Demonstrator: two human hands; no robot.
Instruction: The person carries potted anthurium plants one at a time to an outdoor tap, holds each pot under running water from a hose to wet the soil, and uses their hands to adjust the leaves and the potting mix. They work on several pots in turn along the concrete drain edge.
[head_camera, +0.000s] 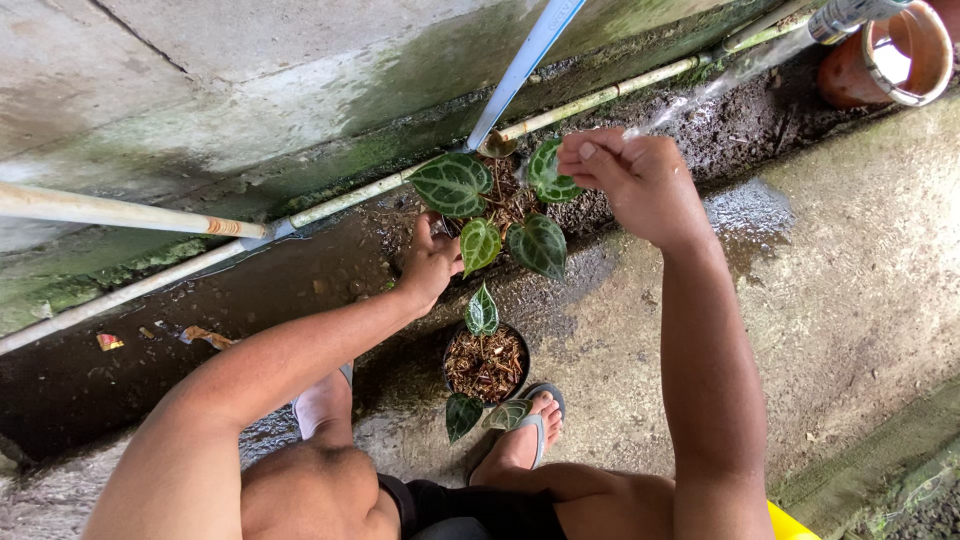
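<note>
We judge the potted plant (497, 210) light but fragile, its veined heart-shaped leaves soft, so the pot rim is the safest hold: our left hand (430, 262) clasps that pot, while our right hand (635, 180) pinches shut on a leaf (548, 172) under the water stream (730, 75). It stands on wet, likely slippery concrete ground (830, 300) by the mossy wall (250, 90), a second small pot (487, 362) just beside our sandalled foot (525, 435).

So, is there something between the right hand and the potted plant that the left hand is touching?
Nothing solid. The right hand is just above the leaves of the farther potted plant, fingers near one leaf, water streaming past it. The left hand touches the pot side.
</note>
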